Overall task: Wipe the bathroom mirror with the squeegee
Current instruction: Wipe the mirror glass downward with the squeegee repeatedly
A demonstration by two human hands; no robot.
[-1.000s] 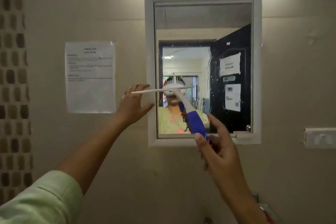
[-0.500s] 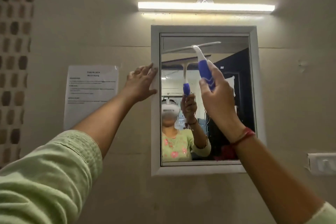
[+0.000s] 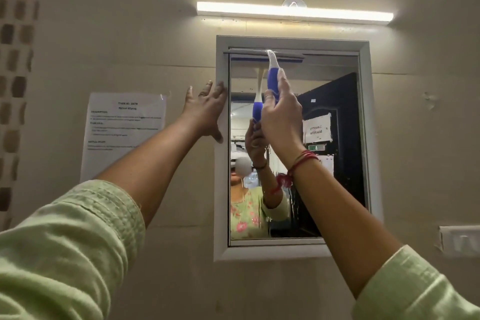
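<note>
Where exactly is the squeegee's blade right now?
The squeegee's blade lies across the top edge of the mirror, toward its left, just under the light bar, with the right hand gripping the handle.

1 view only, head-mounted, wide-angle. It looks forward and upward at a wall, close in, with the mirror (image 3: pixel 337 138) slightly right of centre and the light bar (image 3: pixel 294 11) above it. Both forearms enter from the near lower corners. No second view shares coverage.

The paper notice (image 3: pixel 123 135) on the wall reads "TASK ID" and "Mirror Wiping"; the rest is illegible.
</note>
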